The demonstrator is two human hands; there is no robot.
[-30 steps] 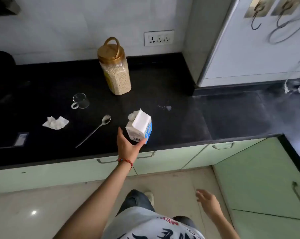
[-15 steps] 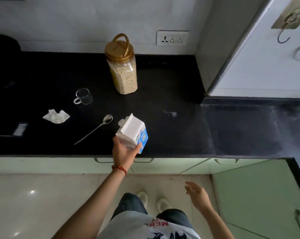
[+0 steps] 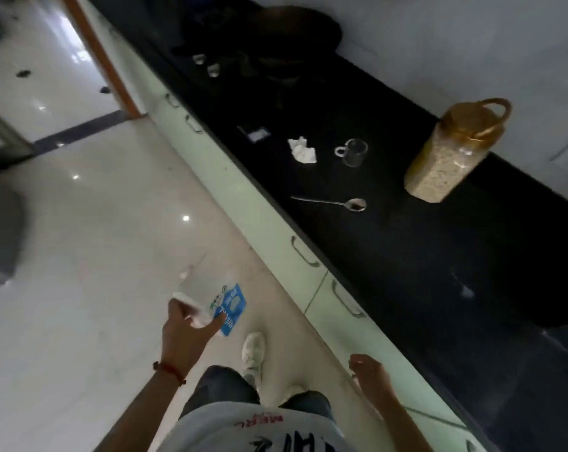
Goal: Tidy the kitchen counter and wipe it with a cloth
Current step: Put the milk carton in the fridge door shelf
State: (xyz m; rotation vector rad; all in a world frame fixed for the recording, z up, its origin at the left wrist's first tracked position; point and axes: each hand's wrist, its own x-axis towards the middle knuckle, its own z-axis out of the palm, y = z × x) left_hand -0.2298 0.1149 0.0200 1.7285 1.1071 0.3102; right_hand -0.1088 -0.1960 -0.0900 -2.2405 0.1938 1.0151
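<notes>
Right hand (image 3: 369,370) hung idle nearest the body, just off the counter (image 3: 439,256) front, fingers loosely curled, holding nothing. Left hand (image 3: 186,327) gripped the milk carton (image 3: 215,298) from below, thumb and fingers wrapped round its lower part, out over the floor (image 3: 96,223), well clear of the counter edge. Carton was tilted, blurred; cap state not readable.

On the counter, beyond the carton: spoon (image 3: 331,202) lay flat near the front edge, bowl looked soiled. Behind it the crumpled tissue (image 3: 303,151) and the glass cup (image 3: 353,152) just beside each other, apart. Grain jar (image 3: 452,151) stood upright toward the wall, right of the cup. Small dark flat item (image 3: 255,132) left of the tissue, can't identify. Dark cookware (image 3: 295,31) at the far end, too dim to detail. Small pale smear (image 3: 467,291) on the counter, nearer end.

Step judged: carrying the carton off for disposal or storage. Best to keep it upright in case it's not empty, grip firm round the body, not the top. Task looked early; rest uncleared, wiping not yet begun.
</notes>
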